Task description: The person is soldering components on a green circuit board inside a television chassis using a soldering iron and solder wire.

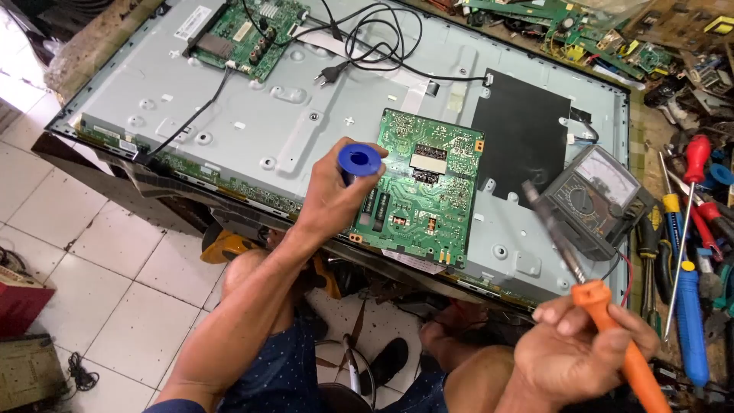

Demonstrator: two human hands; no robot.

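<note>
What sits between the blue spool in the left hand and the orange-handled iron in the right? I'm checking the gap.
In the head view, a green circuit board lies between the blue spool and the orange-handled iron.

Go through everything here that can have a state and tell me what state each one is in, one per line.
Left hand: closed on a blue solder spool.
Right hand: closed on an orange-handled soldering iron, tip raised.
Green circuit board: lying loose on the panel.
Television back panel: cover off, face down.
Power plug: unplugged.
Analog multimeter: resting on the panel's corner.
</note>
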